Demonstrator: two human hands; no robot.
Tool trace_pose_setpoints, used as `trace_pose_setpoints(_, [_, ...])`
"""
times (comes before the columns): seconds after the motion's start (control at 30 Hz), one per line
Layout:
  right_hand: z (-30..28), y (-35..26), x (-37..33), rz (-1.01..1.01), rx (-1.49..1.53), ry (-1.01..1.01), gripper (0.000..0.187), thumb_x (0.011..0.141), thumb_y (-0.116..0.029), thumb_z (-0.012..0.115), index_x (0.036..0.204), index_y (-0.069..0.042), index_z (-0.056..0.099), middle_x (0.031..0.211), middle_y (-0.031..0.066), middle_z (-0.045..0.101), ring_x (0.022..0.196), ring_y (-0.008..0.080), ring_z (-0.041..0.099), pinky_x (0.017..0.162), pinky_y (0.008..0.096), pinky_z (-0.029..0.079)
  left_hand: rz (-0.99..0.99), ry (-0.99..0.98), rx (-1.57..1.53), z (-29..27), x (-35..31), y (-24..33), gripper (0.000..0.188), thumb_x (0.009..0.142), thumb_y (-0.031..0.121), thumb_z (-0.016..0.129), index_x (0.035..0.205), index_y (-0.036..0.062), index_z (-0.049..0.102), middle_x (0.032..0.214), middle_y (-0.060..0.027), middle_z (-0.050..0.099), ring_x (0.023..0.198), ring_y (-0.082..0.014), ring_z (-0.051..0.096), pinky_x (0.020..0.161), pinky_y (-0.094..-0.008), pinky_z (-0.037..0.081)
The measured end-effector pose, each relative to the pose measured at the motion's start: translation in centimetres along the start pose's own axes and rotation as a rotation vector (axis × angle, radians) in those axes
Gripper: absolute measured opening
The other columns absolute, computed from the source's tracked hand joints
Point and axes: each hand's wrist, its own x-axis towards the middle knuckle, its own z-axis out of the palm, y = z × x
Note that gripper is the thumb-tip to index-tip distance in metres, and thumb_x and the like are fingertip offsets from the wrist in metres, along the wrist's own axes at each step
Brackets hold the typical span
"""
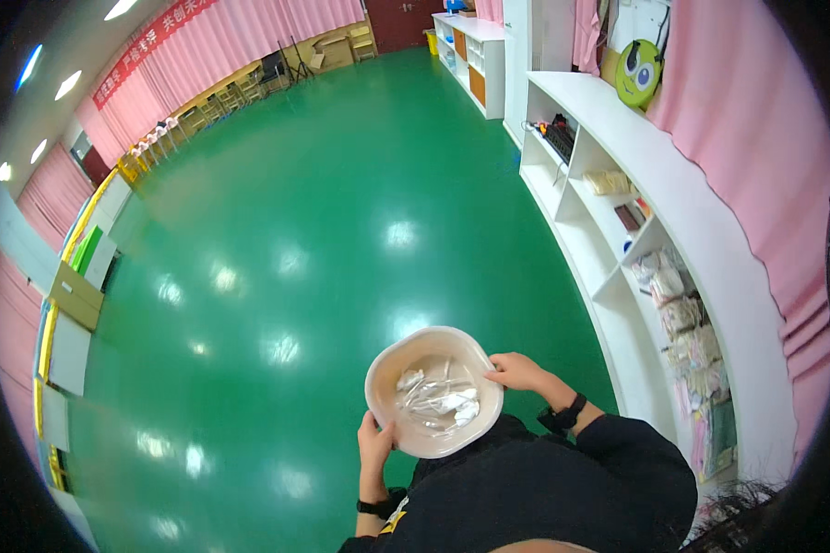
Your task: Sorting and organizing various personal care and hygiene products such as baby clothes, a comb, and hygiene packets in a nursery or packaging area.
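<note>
A cream-coloured plastic basin [406, 353] is held in front of my body, its open top facing up. My left hand [375, 443] is closed on its lower left rim, with the thumb over the edge. On the opposite side, my right hand [516, 371] grips the right rim, thumb on top. Inside lie several thin white stick-like pieces and crumpled white items [438, 396]; their exact kind is too small to tell. The fingers under the basin are partly hidden.
White shelving [586, 241] with bagged items runs along my right, a green cartoon-faced round object [638, 74] on top. A glossy green floor [277, 221] stretches ahead. Low white panels [67, 350] line the left. Chairs [226, 97] and a black tripod [300, 60] stand far off.
</note>
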Motion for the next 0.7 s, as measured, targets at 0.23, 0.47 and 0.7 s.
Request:
trace_pose_setpoints(0.23, [-14.5, 2.8, 16.3, 0.202, 0.165, 0.270, 0.031, 0.079, -0.031, 0.059, 0.089, -0.002, 0.061, 0.067, 0.0116, 0.063, 0.059, 0.0221, 0.062, 0.056, 0.0343, 0.047, 0.313, -0.266, 0.167, 8.2, 26.5, 15.2, 0.034, 0.073, 0.009, 0.064, 0.103, -0.0034, 0.052, 0.085, -0.0143, 0.063, 0.055, -0.0158, 0.060, 0.046, -0.0279, 0.047])
trace_pose_setpoints(0.47, [-30.3, 1.6, 41.6, 0.204, 0.026, 0.362, 0.029, 0.077, -0.030, 0.060, 0.087, -0.004, 0.063, 0.074, 0.0159, 0.063, 0.068, 0.0300, 0.062, 0.060, 0.0388, 0.047, 0.096, -0.314, -0.027, 12.5, 50.7, 26.2, 0.031, 0.074, 0.008, 0.065, 0.100, -0.0037, 0.052, 0.080, -0.0138, 0.063, 0.051, -0.0162, 0.058, 0.045, -0.0282, 0.046])
trace_pose_setpoints(0.7, [-40.9, -1.6, 73.2, -0.086, -0.172, 0.038, 0.034, 0.079, -0.036, 0.056, 0.092, -0.005, 0.061, 0.082, 0.0168, 0.063, 0.075, 0.0326, 0.061, 0.065, 0.0417, 0.047, 0.123, 0.037, -0.039, 10.9, 75.0, 31.0, 0.029, 0.072, 0.007, 0.064, 0.098, -0.0030, 0.054, 0.079, -0.0114, 0.063, 0.058, -0.0140, 0.058, 0.051, -0.0280, 0.046])
